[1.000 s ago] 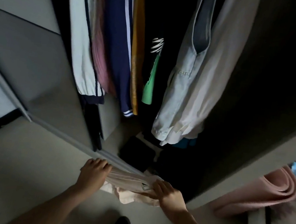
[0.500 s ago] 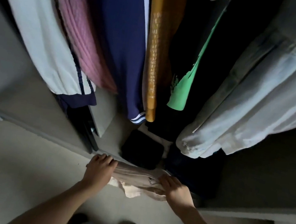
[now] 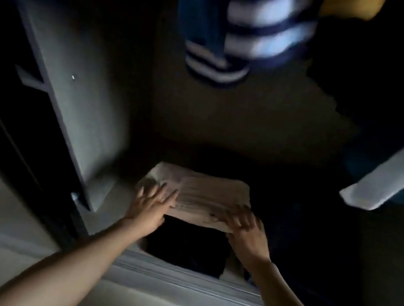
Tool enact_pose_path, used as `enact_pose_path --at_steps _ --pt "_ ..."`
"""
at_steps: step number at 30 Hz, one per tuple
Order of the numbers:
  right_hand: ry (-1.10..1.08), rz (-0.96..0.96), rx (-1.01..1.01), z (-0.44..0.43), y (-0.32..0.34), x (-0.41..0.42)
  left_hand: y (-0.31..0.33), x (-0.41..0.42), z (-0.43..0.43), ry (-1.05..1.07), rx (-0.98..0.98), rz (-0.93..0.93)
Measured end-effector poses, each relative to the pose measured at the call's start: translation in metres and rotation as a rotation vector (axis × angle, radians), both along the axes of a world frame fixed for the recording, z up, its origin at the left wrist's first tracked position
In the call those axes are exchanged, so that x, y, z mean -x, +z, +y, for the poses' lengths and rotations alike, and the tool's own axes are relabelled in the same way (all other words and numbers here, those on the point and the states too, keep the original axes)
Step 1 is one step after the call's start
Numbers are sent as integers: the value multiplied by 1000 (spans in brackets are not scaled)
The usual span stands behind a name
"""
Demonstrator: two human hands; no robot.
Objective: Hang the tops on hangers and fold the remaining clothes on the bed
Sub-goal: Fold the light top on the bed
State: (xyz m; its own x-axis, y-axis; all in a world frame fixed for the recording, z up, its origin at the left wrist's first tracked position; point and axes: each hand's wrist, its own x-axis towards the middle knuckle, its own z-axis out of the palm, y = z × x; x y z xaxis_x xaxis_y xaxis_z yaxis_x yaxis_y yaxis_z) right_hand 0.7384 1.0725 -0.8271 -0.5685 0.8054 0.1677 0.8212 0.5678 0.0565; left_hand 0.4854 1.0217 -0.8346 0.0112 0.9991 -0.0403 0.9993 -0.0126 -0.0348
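Note:
A folded beige garment (image 3: pixel 209 199) lies flat inside the dark wardrobe, partly over a black folded pile (image 3: pixel 185 248) on the wardrobe floor. My left hand (image 3: pixel 151 204) rests on the garment's left end with its fingers spread. At the garment's front right corner lies my right hand (image 3: pixel 247 230), fingers also apart and flat on the cloth. The picture is blurred, and the thumbs are hard to make out.
Hanging clothes fill the space above: a navy sleeve with white stripes (image 3: pixel 215 59), a yellow piece (image 3: pixel 351 4) and a pale hem (image 3: pixel 386 182) on the right. A grey inner panel (image 3: pixel 80 96) stands to the left. The sliding-door track (image 3: pixel 188 280) runs under my forearms.
I have bent down and reached into the wardrobe. The beige garment went from bunched between both hands at the sill to lying flat on the dark pile, and my fingers have spread.

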Motion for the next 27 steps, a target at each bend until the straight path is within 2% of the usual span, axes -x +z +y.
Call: enact_pose_path --at_steps 2,5,7,9,12,14,17,19,21,23,27 --pt "-70 -73 162 -6 -49 1 -47 -2 -8 34 281 -29" --pt "-75 -151 219 -30 -98 3 -92 -4 -32 11 346 -60" --pt "-60 -187 236 -37 -101 6 -100 -2 -43 -6 360 -37" --pt "-39 -182 236 -34 -99 3 -96 1 -42 -1 310 -44" --pt "-72 -181 222 -23 -79 9 -76 5 -25 -40 106 -33" --pt "-85 -179 221 -19 -72 13 -68 7 -22 -63 46 2" --pt "-95 -165 278 -29 -47 21 -43 11 -26 -59 -24 -12" --pt "-79 -67 321 -39 -12 25 -12 12 -33 -53 -42 -44" --pt "-51 -22 277 -49 30 20 31 7 -40 -34 -32 -91" --pt "-66 -31 320 -56 76 15 72 0 -47 -34 -41 -123" --pt "-49 6 306 -87 157 -12 152 -22 -67 -117 -27 -207"
